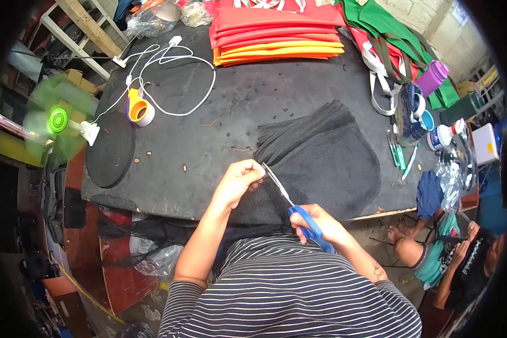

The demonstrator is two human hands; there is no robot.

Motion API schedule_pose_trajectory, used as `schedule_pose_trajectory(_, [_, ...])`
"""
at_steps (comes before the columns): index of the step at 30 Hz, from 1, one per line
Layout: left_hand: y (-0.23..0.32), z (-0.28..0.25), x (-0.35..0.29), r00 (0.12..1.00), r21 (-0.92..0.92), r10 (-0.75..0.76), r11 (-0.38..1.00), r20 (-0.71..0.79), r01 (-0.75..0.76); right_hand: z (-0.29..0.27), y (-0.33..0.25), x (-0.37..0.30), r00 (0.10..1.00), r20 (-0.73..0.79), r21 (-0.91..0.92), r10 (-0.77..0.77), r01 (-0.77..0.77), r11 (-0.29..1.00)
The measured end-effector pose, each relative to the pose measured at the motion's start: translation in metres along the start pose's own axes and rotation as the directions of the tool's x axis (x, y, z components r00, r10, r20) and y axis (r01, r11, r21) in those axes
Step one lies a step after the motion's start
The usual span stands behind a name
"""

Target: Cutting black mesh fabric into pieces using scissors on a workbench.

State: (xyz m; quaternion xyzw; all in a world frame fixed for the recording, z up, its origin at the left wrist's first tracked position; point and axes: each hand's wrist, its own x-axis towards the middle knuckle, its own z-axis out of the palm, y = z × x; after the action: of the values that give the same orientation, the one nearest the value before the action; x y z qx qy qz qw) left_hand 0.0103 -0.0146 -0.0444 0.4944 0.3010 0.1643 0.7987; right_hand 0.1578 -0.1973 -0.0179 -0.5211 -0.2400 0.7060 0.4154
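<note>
Black mesh fabric point(327, 152) lies in folded layers at the near middle of the table, partly hanging over its front edge. My left hand point(239, 180) pinches an edge of this mesh between thumb and fingers. In my right hand point(318, 222) is a pair of scissors with blue handles point(310, 225), my fingers wrapped round them. Their metal blades point up and left, with the tips right beside my left fingertips at the mesh edge. Whether the blades are parted I cannot tell.
Stacked red and orange fabric bags point(281, 34) sit at the back, green ones point(388, 22) at far right. A tape dispenser point(141, 110), a white cable point(180, 112) and a spinning green fan point(57, 120) are leftward. Pens point(399, 155) and bottles point(442, 135) lie right; another person point(456, 259) sits beyond.
</note>
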Motion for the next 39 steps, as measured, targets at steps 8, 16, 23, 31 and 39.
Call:
schedule_pose_trajectory(8, [0.004,0.000,-0.003,1.000,0.021,0.015,1.000,-0.012,-0.015,0.006,-0.009,-0.001,0.991,-0.103,-0.175,0.080,-0.097,0.980])
schedule_pose_trajectory(16, [0.006,0.001,-0.006,0.996,0.101,0.063,0.993,-0.064,-0.057,0.000,0.008,0.000,0.994,-0.049,-0.237,-0.094,0.080,0.968])
schedule_pose_trajectory(23, [0.010,0.001,-0.007,0.997,0.179,0.054,0.983,-0.058,-0.042,0.001,-0.004,-0.003,0.996,-0.088,-0.229,0.006,-0.026,0.973])
schedule_pose_trajectory(31, [0.017,-0.001,-0.009,0.997,0.220,0.064,0.974,-0.041,-0.054,-0.002,-0.005,-0.002,0.998,-0.037,-0.182,0.051,-0.057,0.982])
schedule_pose_trajectory(39, [0.020,-0.001,-0.010,0.996,0.201,0.084,0.976,-0.008,-0.081,0.001,-0.009,-0.005,0.999,-0.029,-0.199,-0.015,0.008,0.980])
